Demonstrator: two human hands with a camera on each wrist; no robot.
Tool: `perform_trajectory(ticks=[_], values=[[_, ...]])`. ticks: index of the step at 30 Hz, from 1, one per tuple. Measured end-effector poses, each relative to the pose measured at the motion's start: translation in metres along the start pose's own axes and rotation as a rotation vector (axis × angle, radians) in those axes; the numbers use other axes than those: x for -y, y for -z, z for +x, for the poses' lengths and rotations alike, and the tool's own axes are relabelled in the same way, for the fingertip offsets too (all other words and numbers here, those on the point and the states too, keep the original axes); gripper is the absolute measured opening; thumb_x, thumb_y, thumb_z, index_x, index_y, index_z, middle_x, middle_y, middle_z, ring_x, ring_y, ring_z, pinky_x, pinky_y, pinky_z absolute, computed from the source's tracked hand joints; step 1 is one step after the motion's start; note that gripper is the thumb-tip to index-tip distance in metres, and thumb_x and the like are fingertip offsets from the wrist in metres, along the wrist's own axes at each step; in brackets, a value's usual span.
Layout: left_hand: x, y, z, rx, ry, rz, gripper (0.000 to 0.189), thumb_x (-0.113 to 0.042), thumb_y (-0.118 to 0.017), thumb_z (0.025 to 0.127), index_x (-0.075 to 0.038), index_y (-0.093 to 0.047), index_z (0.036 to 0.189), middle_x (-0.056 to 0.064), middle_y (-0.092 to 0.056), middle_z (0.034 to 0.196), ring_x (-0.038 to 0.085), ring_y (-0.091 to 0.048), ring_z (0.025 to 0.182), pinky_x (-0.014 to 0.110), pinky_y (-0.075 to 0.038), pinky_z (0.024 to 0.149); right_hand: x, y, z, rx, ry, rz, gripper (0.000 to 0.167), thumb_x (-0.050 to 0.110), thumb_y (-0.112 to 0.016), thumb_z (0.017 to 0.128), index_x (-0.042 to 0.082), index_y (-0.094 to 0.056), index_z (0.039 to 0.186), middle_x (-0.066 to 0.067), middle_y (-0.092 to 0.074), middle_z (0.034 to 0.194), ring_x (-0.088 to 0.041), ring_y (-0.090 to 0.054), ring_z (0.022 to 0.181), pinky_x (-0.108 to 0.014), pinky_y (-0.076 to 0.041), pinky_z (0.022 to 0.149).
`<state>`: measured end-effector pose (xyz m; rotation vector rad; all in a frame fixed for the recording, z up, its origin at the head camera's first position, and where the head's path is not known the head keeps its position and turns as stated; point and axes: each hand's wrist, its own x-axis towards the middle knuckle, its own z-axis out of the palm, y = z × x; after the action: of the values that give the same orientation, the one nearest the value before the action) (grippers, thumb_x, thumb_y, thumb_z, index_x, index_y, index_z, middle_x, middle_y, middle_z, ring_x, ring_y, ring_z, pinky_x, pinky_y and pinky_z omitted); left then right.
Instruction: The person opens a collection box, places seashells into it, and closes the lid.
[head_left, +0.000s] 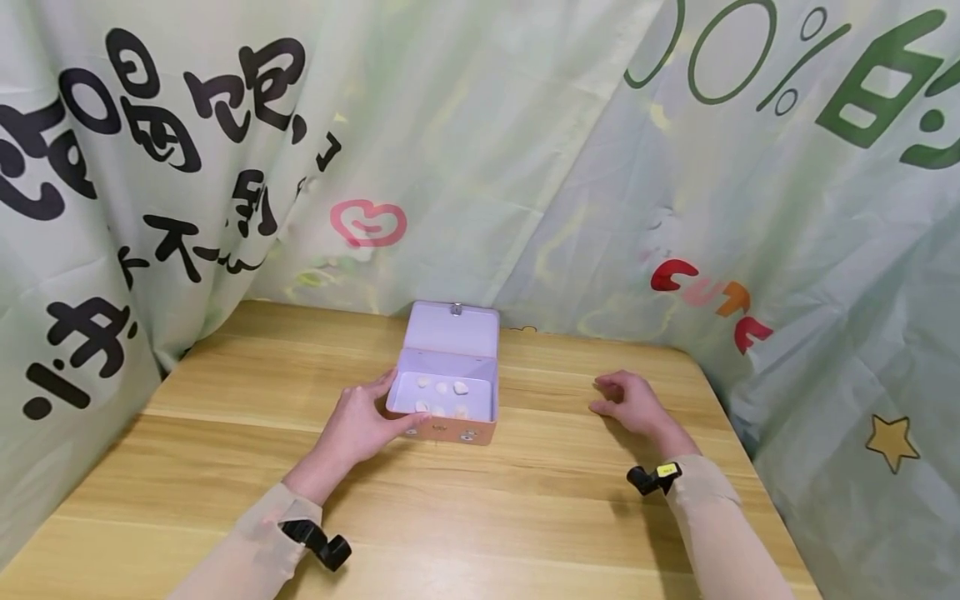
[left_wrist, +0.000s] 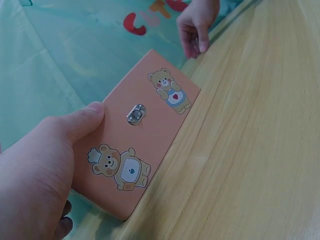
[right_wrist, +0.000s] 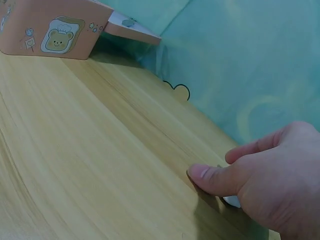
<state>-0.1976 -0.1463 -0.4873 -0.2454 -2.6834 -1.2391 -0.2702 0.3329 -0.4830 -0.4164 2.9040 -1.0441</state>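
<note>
An open tin box (head_left: 442, 429) stands on the table, its lavender inside holding several small whitish pieces (head_left: 461, 388) that look like shells or pebbles. My left hand (head_left: 367, 421) grips its left front corner, thumb on the front wall. That wall (left_wrist: 135, 130) is orange-pink, with two bear pictures and a metal clasp. To the right of the box, my right hand (head_left: 632, 404) is low over the table, thumb and forefinger apart. In the right wrist view, a small white piece (right_wrist: 231, 201) shows beneath this hand, mostly hidden by the thumb and palm; I cannot tell whether it is held.
The box's lid (head_left: 452, 329) leans back near the curtain. A wooden table (head_left: 480, 517) runs up to a pale green printed curtain (head_left: 480, 150) at the back and sides. Each wrist carries a small black camera (head_left: 318, 542).
</note>
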Motion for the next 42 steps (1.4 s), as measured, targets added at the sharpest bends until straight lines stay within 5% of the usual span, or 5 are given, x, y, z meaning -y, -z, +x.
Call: perform_trajectory(ticks=[4, 9, 20, 27, 42], values=[[-0.001, -0.001, 0.000, 0.000, 0.002, -0.010, 0.109, -0.066, -0.088, 0.077, 0.002, -0.051, 0.153, 0.019, -0.067, 0.081, 0.007, -0.027, 0.037, 0.030, -0.037, 0.037, -0.006, 0.001, -0.005, -0.014, 0.025, -0.015, 0.040, 0.009, -0.080, 0.096, -0.010, -0.068, 0.129, -0.025, -0.066, 0.121, -0.046, -0.062, 0.114, -0.061, -0.049, 0.100], [-0.001, -0.002, 0.000, 0.016, 0.000, -0.007, 0.115, -0.075, -0.083, 0.075, 0.001, -0.049, 0.155, 0.007, -0.061, 0.068, 0.007, -0.027, 0.037, 0.029, -0.036, 0.037, -0.014, 0.002, -0.014, -0.041, 0.016, -0.011, 0.035, 0.008, -0.080, 0.096, -0.008, -0.070, 0.126, -0.020, -0.067, 0.115, -0.042, -0.063, 0.111, -0.058, -0.051, 0.097], [0.000, 0.000, 0.001, -0.003, -0.003, 0.008, 0.110, -0.068, -0.086, 0.078, 0.002, -0.050, 0.154, 0.008, -0.061, 0.070, 0.007, -0.028, 0.037, 0.030, -0.038, 0.037, -0.019, 0.001, -0.018, -0.090, 0.035, -0.039, 0.013, 0.007, -0.077, 0.098, -0.001, -0.078, 0.108, -0.011, -0.069, 0.102, -0.024, -0.061, 0.091, -0.035, -0.051, 0.079], [0.001, 0.000, 0.000, 0.004, -0.002, 0.011, 0.113, -0.073, -0.084, 0.076, 0.002, -0.050, 0.154, 0.008, -0.061, 0.070, 0.007, -0.028, 0.037, 0.030, -0.038, 0.038, -0.015, 0.001, -0.021, -0.095, 0.011, -0.046, 0.015, 0.007, -0.070, 0.104, -0.002, -0.075, 0.115, -0.012, -0.072, 0.106, -0.025, -0.063, 0.095, -0.040, -0.052, 0.083], [0.000, 0.000, 0.000, 0.013, 0.021, 0.008, 0.113, -0.071, -0.085, 0.076, 0.001, -0.049, 0.155, 0.007, -0.061, 0.071, 0.008, -0.029, 0.038, 0.030, -0.037, 0.038, 0.047, 0.004, -0.005, -0.072, 0.146, -0.003, 0.027, 0.011, -0.067, 0.106, -0.003, -0.073, 0.128, -0.013, -0.076, 0.114, -0.031, -0.070, 0.102, -0.050, -0.056, 0.085]])
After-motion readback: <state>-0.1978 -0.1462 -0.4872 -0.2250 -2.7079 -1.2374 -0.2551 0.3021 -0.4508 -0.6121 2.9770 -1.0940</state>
